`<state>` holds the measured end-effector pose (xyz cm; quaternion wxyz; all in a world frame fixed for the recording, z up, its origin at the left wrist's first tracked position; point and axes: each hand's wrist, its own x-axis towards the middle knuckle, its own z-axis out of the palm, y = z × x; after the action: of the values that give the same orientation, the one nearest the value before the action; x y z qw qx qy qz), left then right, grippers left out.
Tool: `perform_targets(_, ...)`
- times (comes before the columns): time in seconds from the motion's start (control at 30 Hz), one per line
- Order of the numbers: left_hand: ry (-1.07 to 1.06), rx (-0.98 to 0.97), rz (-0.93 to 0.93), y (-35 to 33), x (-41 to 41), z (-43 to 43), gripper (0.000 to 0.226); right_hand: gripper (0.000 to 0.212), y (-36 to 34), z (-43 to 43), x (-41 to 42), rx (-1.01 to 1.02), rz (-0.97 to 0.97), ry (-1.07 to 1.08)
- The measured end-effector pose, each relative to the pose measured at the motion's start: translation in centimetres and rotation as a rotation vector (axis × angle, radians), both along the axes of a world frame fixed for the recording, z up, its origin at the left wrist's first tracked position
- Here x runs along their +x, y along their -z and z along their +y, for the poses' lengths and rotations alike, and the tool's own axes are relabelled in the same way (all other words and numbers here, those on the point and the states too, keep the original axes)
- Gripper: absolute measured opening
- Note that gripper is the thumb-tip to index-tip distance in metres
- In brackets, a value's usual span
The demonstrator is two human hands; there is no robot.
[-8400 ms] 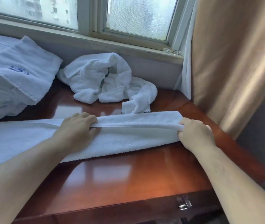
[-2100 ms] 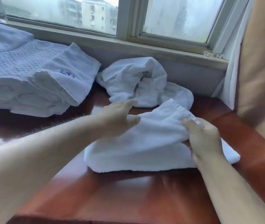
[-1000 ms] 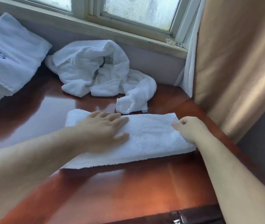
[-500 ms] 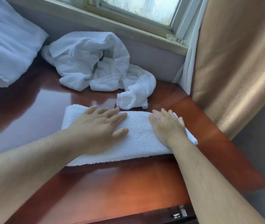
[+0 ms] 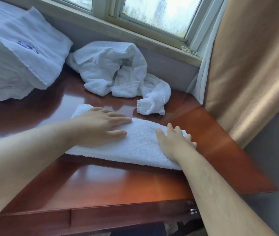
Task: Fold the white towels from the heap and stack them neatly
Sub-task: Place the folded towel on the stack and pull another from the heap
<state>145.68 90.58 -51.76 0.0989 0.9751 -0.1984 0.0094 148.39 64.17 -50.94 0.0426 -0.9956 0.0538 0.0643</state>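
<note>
A folded white towel [image 5: 140,143] lies as a narrow band on the glossy reddish wooden table [image 5: 132,183]. My left hand [image 5: 101,126] rests flat on its left half, fingers straight and pointing right. My right hand [image 5: 174,142] presses flat on its right end, fingers spread toward the far edge. Behind them sits the crumpled heap of white towels [image 5: 118,72] under the window. A stack of folded white towels [image 5: 14,53] with a blue logo fills the far left.
A window sill [image 5: 135,34] and wall close off the back. A tan curtain [image 5: 254,65] hangs at the right, touching the table's far right corner. The table's right edge drops to a grey floor [image 5: 271,167]. A drawer front [image 5: 118,217] shows below the near edge.
Earlier I held the long towel by its edge, then folded it over into a short band. In the last half second my right hand slid toward the towel's right end; my left hand stays flat.
</note>
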Motion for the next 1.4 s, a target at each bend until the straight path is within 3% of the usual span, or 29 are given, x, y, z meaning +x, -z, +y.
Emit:
perform_targets(0.2,-0.073,0.046,0.055,-0.2,-3.7,4.3,0.073,0.076,0.1,5.1,-2.6,-0.011,-0.017,-0.041)
perform_targets(0.27,-0.147,0.055,0.082,-0.2,-5.2,4.5,0.076,0.068,-0.3,6.7,-3.4,-0.097,-0.169,-0.12)
perform_targets(0.33,-0.228,0.071,0.127,-0.4,-6.3,4.6,0.075,0.048,-0.5,8.3,-4.8,-0.096,-0.444,-0.334)
perform_targets(0.4,-0.294,0.06,0.169,-0.7,-7.3,5.5,0.065,0.032,-0.4,9.9,-6.9,0.201,-0.594,-0.612)
perform_targets(0.47,-0.313,-0.036,0.162,-1.4,-8.5,7.5,0.048,0.023,-0.1,11.3,-9.7,0.45,-0.564,-0.865)
perform_targets(0.57,-0.352,-0.159,0.153,-2.5,-10.7,11.2,0.032,0.038,0.7,12.8,-13.3,0.375,-0.464,-1.135)
perform_targets(0.63,-0.414,-0.146,0.172,-3.0,-11.9,12.7,0.031,0.07,1.4,14.0,-15.4,0.269,-0.373,-1.216)
perform_targets(0.7,-0.447,-0.117,0.224,-3.2,-12.5,13.2,0.035,0.087,1.9,15.2,-17.0,0.13,-0.408,-1.228)
perform_targets(0.73,-0.456,-0.103,0.26,-3.3,-12.8,13.2,0.037,0.08,2.2,15.8,-17.7,0.103,-0.47,-1.223)
perform_targets(0.83,-0.491,-0.106,0.334,-3.6,-13.7,13.2,0.043,0.031,2.5,16.4,-18.4,0.251,-0.718,-1.225)
perform_targets(0.9,-0.482,-0.183,0.342,-3.8,-14.5,13.5,0.046,0.028,1.6,16.1,-18.0,0.382,-0.724,-1.222)
perform_targets(1.03,-0.324,-0.722,0.417,-4.2,-15.8,14.5,0.038,0.028,-2.5,15.3,-16.8,0.645,-0.537,-1.068)
perform_targets(1.13,-0.223,-1.23,0.45,-4.7,-16.2,15.3,0.065,0.015,-5.5,14.8,-15.5,0.786,-0.458,-0.963)
perform_targets(1.2,-0.064,-1.437,0.48,-5.1,-16.3,15.4,0.08,0.011,-7.5,14.6,-14.7,0.95,-0.41,-0.852)
perform_targets(1.3,0.115,-1.466,0.346,-6.3,-16.5,14.1,0.069,0.026,-10.1,14.6,-13.8,1.183,-0.304,-0.738)
perform_targets(1.4,-0.019,-1.429,0.01,-9.4,-16.6,11.9,0.046,0.03,-13.0,15.2,-13.6,1.29,-0.266,-0.694)
